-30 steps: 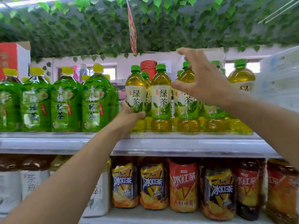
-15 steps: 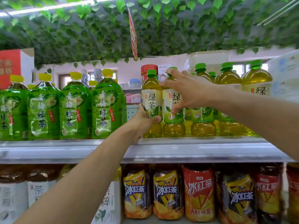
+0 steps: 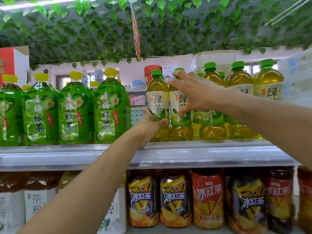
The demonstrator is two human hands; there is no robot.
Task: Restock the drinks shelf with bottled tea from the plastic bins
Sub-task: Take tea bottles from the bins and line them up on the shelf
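Up top: left hand (image 3: 148,123) gripping end bottle (image 3: 157,105) low on shelf (image 3: 202,154); right hand (image 3: 197,94) spread open (fingers splayed) against second bottle (image 3: 181,115).

Four large green-labelled tea bottles (image 3: 76,110) with yellow caps stand in the front row of the upper shelf (image 3: 185,154), and five golden green-tea bottles (image 3: 212,102) with green caps front the right side (more stand behind, too hidden to count). Below, three yellow-and-black iced-tea bottles (image 3: 175,200) and two red ones (image 3: 208,200) show clearly.
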